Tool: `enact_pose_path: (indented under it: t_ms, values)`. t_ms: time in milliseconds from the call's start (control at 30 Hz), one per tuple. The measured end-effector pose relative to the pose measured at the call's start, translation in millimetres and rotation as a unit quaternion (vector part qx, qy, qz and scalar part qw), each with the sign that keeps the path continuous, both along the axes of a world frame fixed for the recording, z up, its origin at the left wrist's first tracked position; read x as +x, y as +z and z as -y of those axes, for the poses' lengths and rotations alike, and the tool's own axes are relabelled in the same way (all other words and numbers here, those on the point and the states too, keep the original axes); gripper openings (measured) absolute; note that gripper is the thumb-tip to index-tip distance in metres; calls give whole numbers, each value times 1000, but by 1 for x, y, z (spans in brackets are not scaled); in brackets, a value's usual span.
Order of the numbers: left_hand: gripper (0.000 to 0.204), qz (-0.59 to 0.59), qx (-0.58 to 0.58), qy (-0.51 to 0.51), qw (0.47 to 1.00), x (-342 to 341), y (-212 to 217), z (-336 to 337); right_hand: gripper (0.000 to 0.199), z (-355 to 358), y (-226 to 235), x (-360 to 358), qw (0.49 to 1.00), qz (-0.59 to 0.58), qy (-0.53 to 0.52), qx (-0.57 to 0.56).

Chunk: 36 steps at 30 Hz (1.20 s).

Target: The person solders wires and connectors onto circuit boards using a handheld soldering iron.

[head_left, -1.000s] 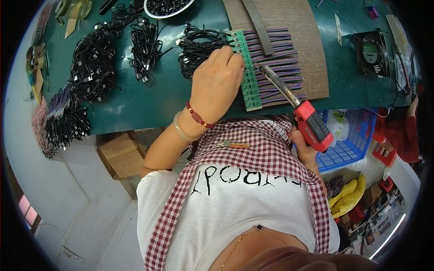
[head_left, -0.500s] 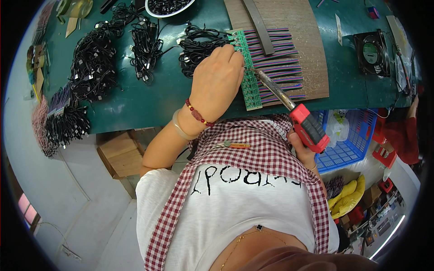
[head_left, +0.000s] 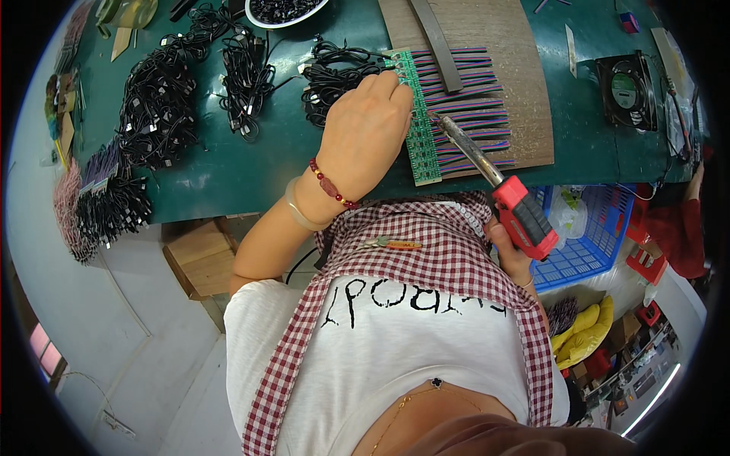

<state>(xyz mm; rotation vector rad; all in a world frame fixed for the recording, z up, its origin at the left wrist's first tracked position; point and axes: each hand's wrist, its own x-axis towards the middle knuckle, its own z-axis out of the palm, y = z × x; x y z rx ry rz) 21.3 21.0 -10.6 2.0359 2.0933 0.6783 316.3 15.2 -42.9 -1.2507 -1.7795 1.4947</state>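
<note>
Pressing down on the green circuit-board strip [head_left: 417, 121] with the left hand [head_left: 365, 129], palm flat and fingers curled over its upper end; likely done to pin the strip against the wooden board [head_left: 525, 91] while the tip works. Left grip not closed round anything, just weight on the strip, fingertips at its left edge. Right hand [head_left: 508, 247] mostly hidden beneath the red handle of a soldering iron [head_left: 487, 171], clenched around it low, off the tabletop [head_left: 228, 159] edge, close to the checked apron [head_left: 449, 251]. Barrel angled up and leftward, tip meeting the strip just right of the left hand's knuckles, where coloured ribbon wires [head_left: 471, 106] join it. Wires fanned rightward, held by a dark bar [head_left: 437, 38] laid across them. Bundles of black cables [head_left: 160, 106] well left of the left grip. Small black fan [head_left: 627, 90] far right. Blue basket [head_left: 585, 235] just right of the right grip, below the tabletop.
</note>
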Motion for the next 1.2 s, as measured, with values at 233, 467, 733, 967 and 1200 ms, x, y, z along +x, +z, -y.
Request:
enact_pose_path:
  t_ms: [233, 467, 733, 967, 1200]
  values:
    - [11, 1, -2, 5, 1000, 1, 0, 1, 13, -2, 3, -4, 999, -32, 7, 9]
    - [13, 136, 31, 45, 989, -16, 22, 16, 39, -6, 0, -10, 995, -97, -22, 17]
    - [29, -121, -91, 270, 951, -134, -17, 100, 32, -20, 16, -25, 974, -203, -79, -56]
    - [22, 42, -84, 412, 906, -125, -2, 108, 32, -28, 22, -33, 971, -230, -62, -37]
    - [25, 336, -90, 223, 911, -51, 32, 85, 35, -29, 48, -69, 952, -281, -90, -86]
